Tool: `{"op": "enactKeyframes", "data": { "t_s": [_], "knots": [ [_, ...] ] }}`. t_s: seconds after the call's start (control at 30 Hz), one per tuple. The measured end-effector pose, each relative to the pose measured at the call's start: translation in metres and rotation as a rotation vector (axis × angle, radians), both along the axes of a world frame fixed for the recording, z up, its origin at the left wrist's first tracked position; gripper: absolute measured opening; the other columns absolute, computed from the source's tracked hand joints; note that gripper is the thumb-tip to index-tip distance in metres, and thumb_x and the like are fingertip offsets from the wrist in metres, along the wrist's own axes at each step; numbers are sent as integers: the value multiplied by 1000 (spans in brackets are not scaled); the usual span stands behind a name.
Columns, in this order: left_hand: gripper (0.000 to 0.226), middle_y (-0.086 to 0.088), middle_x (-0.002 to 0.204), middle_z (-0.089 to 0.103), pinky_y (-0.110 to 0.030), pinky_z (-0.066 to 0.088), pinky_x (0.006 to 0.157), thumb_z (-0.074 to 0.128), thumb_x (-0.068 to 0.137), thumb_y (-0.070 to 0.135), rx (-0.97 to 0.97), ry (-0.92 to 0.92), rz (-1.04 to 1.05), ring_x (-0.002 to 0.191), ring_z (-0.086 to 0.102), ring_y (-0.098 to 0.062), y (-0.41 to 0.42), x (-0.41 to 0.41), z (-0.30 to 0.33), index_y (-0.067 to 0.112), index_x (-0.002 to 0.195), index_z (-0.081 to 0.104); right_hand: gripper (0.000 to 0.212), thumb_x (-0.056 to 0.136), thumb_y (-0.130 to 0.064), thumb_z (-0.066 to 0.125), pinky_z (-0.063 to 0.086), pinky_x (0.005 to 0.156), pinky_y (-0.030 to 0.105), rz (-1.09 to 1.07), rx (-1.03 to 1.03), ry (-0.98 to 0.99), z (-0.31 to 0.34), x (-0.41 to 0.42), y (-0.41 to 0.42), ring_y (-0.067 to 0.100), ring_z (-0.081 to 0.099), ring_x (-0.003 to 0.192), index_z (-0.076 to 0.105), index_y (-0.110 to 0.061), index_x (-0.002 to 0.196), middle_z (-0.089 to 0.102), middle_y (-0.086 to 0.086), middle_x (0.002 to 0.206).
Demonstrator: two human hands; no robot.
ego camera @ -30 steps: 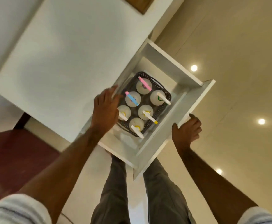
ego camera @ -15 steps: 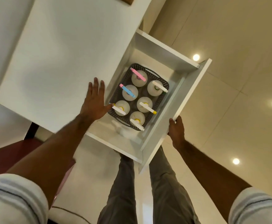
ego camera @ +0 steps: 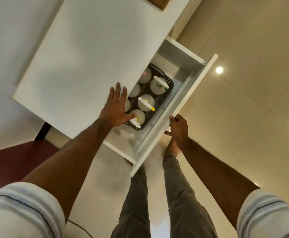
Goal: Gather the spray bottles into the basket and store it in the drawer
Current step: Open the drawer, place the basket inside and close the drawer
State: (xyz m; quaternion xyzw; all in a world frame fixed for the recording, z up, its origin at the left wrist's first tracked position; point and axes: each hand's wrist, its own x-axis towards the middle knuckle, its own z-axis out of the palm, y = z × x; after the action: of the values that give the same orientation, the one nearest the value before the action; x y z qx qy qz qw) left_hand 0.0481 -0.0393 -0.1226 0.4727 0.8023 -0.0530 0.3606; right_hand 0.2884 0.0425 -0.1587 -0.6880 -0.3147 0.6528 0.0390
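Observation:
A dark perforated basket [ego camera: 167,91] holding several white spray bottles [ego camera: 146,103] sits inside the white drawer [ego camera: 183,93], which is partly slid under the white tabletop [ego camera: 88,57]. The tabletop hides the basket's left half. My left hand [ego camera: 115,109] lies flat on the tabletop's edge, fingers spread, thumb over the drawer beside a bottle. My right hand [ego camera: 179,127] grips the drawer's front panel near its top edge.
A dark red seat [ego camera: 11,162] stands at the lower left beside the desk. Glossy beige floor tiles [ego camera: 243,117] spread to the right with light reflections. My grey-trousered legs [ego camera: 157,203] stand below the drawer front.
The drawer has slid inward under the tabletop, covering the basket's left bottles. My left hand moved from beside the basket onto the tabletop edge. My right hand stays on the drawer front.

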Motion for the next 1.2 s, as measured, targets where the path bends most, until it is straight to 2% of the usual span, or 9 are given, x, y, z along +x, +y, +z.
{"op": "enactKeyframes", "data": {
  "t_s": [0.07,0.37,0.47,0.57,0.8,0.9,1.0,1.1,1.2],
  "knots": [
    [118,-10,165,-23,-48,7,123,68,81,62,7,14,-8,152,-20,-35,-2,0,-2,15,158,-8,33,101,-19,51,62,77,51,-4,-17,1,0,-14,3,31,63,112,55,-11,133,63,12,125],
    [134,-11,164,-27,-53,9,125,70,70,72,-11,70,-5,151,-22,-36,-1,9,-2,14,157,-15,35,102,-17,49,60,79,55,18,-57,20,-2,-75,7,37,59,119,52,-5,135,58,18,131],
    [135,-11,164,-27,-54,11,125,71,70,71,0,90,-3,151,-22,-36,-2,12,-3,15,157,-16,42,104,-19,47,61,80,51,37,-77,29,-1,-92,11,36,54,126,45,-4,143,51,17,142],
    [134,-10,164,-28,-54,10,124,73,70,68,15,105,2,151,-23,-36,-3,15,-5,16,157,-16,35,105,-22,45,59,89,47,35,-121,76,1,-108,18,34,55,125,50,-3,134,56,15,133],
    [116,-8,166,-21,-43,42,110,78,84,31,66,167,-51,153,-15,-33,-12,8,-9,16,158,-11,52,103,-41,46,53,99,49,99,-176,184,10,-140,30,28,53,126,40,-13,146,51,11,141],
    [102,-5,167,-18,-31,55,93,65,90,6,107,195,-51,154,-12,-30,-14,6,-10,19,159,-10,44,104,-33,46,54,96,46,86,-182,232,13,-148,34,26,55,123,45,-13,142,54,8,132],
    [98,-2,168,-16,-30,60,85,57,91,-3,124,184,-67,155,-10,-26,-18,1,-11,21,159,-8,37,103,-14,45,49,104,48,112,-183,310,13,-151,38,27,56,126,48,-11,139,59,11,129],
    [96,1,168,-14,-31,60,84,55,89,-7,138,133,-71,155,-9,-24,-21,-7,-11,22,160,-4,52,96,6,45,47,107,48,164,-168,340,14,-155,41,26,57,125,44,-15,144,58,13,135],
    [94,2,168,-11,-32,55,92,57,88,-5,147,62,-51,156,-7,-22,-23,-12,-7,21,160,2,58,94,9,44,47,107,46,182,-157,347,19,-158,40,26,57,124,41,-18,146,56,10,136]
  ]
}}
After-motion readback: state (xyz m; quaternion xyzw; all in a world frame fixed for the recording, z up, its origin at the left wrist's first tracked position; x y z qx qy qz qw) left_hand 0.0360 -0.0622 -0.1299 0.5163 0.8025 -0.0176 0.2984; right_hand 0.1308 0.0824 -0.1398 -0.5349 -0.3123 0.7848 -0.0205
